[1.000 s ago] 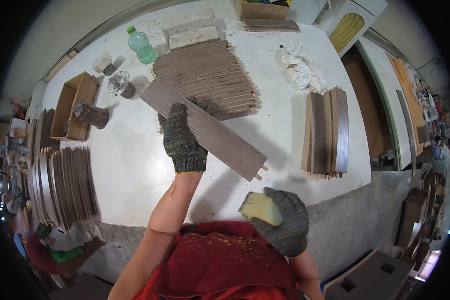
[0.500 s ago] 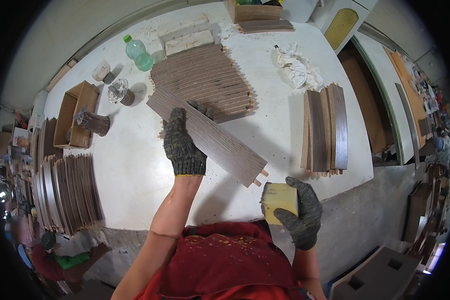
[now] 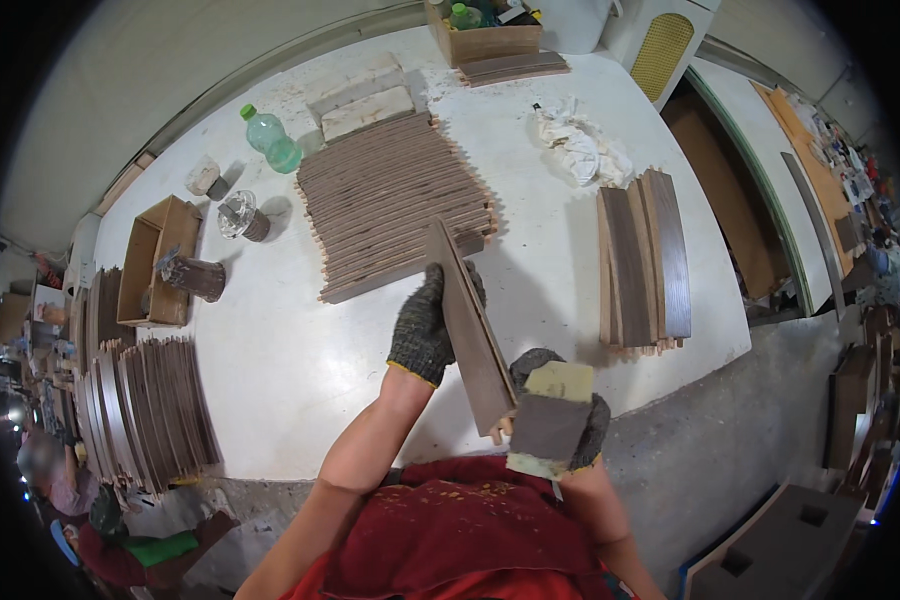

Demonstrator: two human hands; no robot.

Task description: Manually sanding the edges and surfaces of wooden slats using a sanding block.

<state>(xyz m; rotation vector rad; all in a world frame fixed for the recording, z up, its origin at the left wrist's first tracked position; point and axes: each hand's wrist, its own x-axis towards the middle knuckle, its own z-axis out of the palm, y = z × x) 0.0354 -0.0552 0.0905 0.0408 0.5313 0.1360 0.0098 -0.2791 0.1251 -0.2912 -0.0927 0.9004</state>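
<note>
My left hand (image 3: 420, 330), in a dark knitted glove, is closed round a flat brown wooden slat (image 3: 475, 360). The slat is tipped on edge, and small pale dowels stick out of its near end. In my gloved right hand (image 3: 594, 435) is a yellow foam sanding block (image 3: 550, 428) with a dark grey face turned up. The block is close beside the slat's near end; whether they touch I cannot tell. Beyond my left hand, a row of similar slats (image 3: 390, 195) lies packed together on the white table (image 3: 300, 370).
More slats stand at the left (image 3: 150, 410) and right (image 3: 645, 260). At the back left are a green-tinted bottle (image 3: 270, 140), a clear cup (image 3: 242, 216), a brown jar (image 3: 195, 275) and a wooden box (image 3: 155, 235). A white rag (image 3: 580, 140) lies at the back right. Another person (image 3: 120, 545) is at lower left.
My left hand has drawn the slat nearer, turned it more lengthwise and tipped it on edge. My right hand has moved left with the sanding block, turning its grey face up.
</note>
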